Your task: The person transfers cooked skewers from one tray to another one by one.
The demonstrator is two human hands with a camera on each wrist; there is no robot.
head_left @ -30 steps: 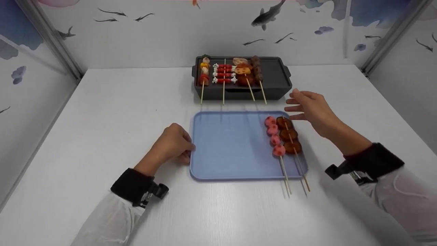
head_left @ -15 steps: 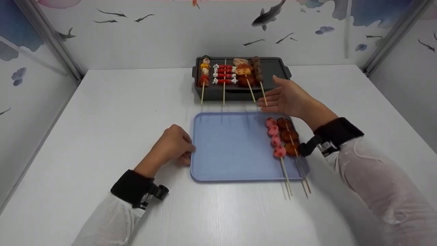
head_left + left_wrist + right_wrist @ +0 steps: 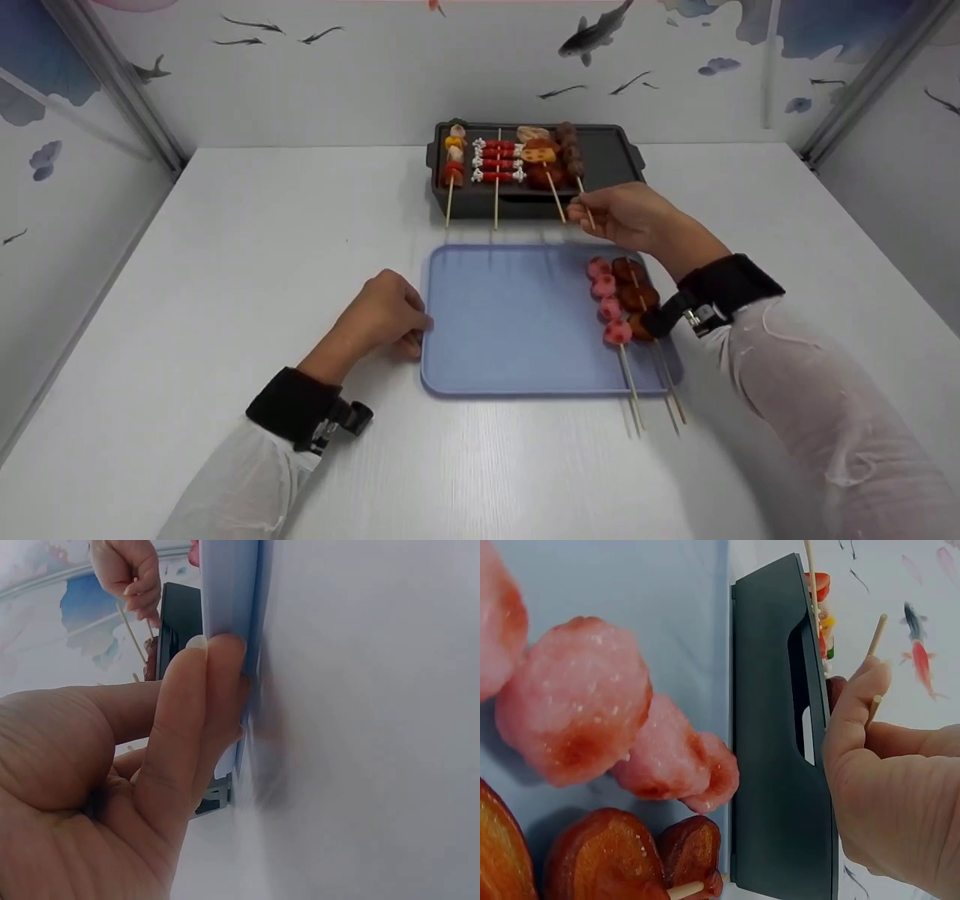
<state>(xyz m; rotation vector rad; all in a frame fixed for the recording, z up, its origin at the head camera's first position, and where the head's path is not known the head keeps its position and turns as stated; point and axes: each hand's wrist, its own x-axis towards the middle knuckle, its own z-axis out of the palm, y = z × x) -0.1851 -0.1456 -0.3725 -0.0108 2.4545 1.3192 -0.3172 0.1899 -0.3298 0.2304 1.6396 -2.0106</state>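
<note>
My left hand (image 3: pixel 382 315) pinches the left rim of a light blue tray (image 3: pixel 510 322); in the left wrist view thumb and finger (image 3: pixel 176 712) meet at the tray's edge (image 3: pixel 229 592). At the front of a black grill (image 3: pixel 611 157), my right hand (image 3: pixel 630 216) pinches the stick of a brown meatball skewer (image 3: pixel 570 150). Its meatballs still lie on the grill plate. In the right wrist view the stick's end (image 3: pixel 874 709) pokes out by the fingers. On the tray's right side lie a pink ball skewer (image 3: pixel 609 307) and a brown slice skewer (image 3: pixel 636 296), partly behind the wrist camera.
Left of the meatballs on the grill lie a skewer of mixed slices (image 3: pixel 538 154), a red and white skewer (image 3: pixel 498 161) and a vegetable-and-meat skewer (image 3: pixel 454 157). Their sticks overhang the front. A printed wall (image 3: pixel 375 90) stands behind the grill.
My right hand has moved left from beside the grill to the meatball skewer's stick, and its fingers have closed on it. The left hand has stayed at the tray's rim.
</note>
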